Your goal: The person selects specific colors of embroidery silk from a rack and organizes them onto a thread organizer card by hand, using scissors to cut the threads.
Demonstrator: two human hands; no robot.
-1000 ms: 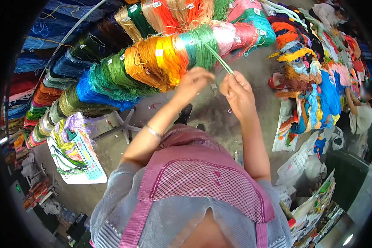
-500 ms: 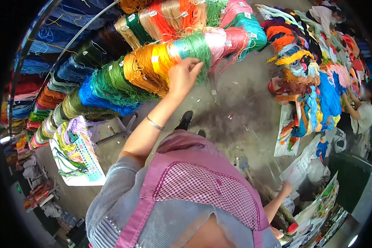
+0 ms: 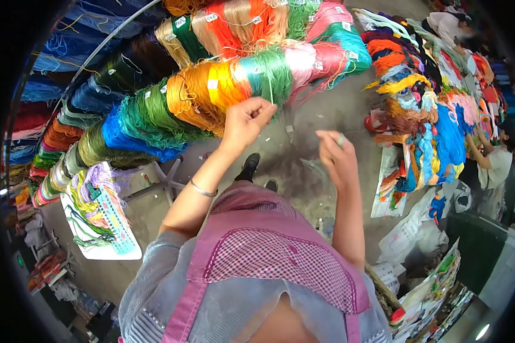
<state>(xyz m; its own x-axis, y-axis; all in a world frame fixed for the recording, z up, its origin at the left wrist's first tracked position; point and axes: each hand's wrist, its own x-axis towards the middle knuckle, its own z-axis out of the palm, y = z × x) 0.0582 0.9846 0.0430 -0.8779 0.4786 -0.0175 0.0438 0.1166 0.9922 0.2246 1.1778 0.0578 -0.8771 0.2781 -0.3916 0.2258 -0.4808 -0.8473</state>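
My left hand (image 3: 247, 121), with a bracelet on its wrist, is closed in a pinch just below the hanging skeins. From its fingertips a pale green strand of thread (image 3: 271, 86) runs up to the green skein (image 3: 276, 67). Beside that skein hang yellow thread (image 3: 218, 86) and pink thread (image 3: 299, 64). My right hand (image 3: 339, 159) is raised over the floor, right of my left hand. Its fingers are loosely bent and a little apart, with something green, maybe a ring, on one. Nothing shows in its grasp.
Racks of coloured skeins with paper tags fill the upper left. A white card (image 3: 106, 228) with thread samples is at the left, by a stool (image 3: 165, 182). Heaped yarn (image 3: 409, 86) covers a table at the right, where a person (image 3: 495, 163) reaches in.
My right hand has come up from low at the right to near my left hand. The left hand has drawn slightly down, with a strand now visible stretched from the green skein.
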